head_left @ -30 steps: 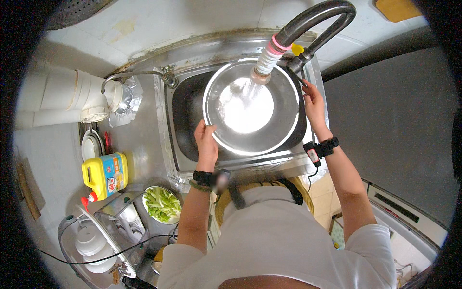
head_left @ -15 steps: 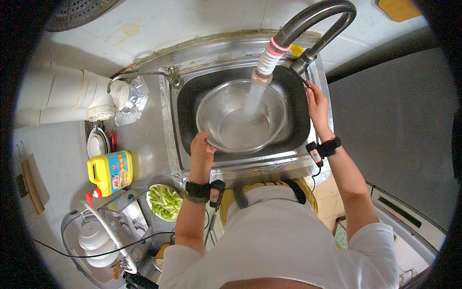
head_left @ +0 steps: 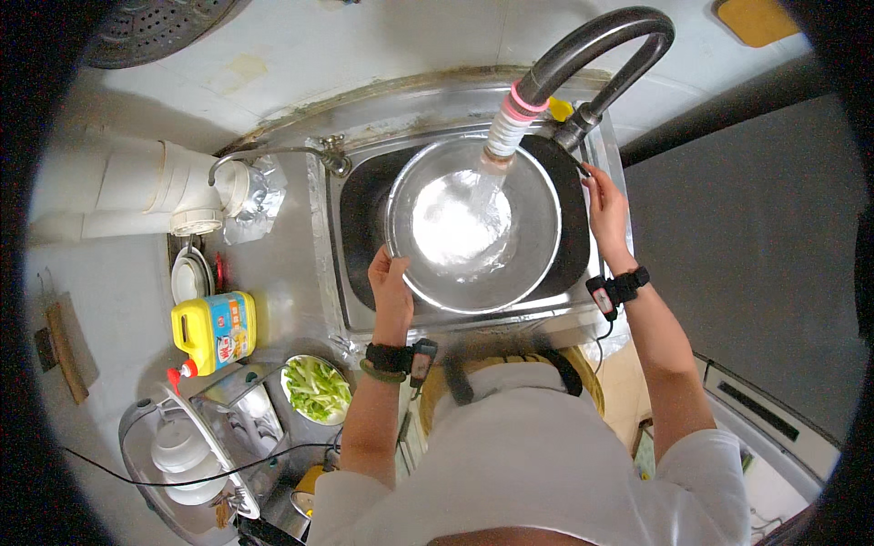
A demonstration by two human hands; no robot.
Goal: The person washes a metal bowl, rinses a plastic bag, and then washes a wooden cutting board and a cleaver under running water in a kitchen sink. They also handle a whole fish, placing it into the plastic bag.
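Bowl (head_left: 533,247) apparently in left hand (head_left: 391,286)

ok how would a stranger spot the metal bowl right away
Find the sink at upper centre, where a thick dark tap arches over from the right. Beneath the spout, at the dark basin, the left hand holds the rim of a wide, round bowl. Unlike the white bowls at lower left, it is shiny metal, with water running into it.
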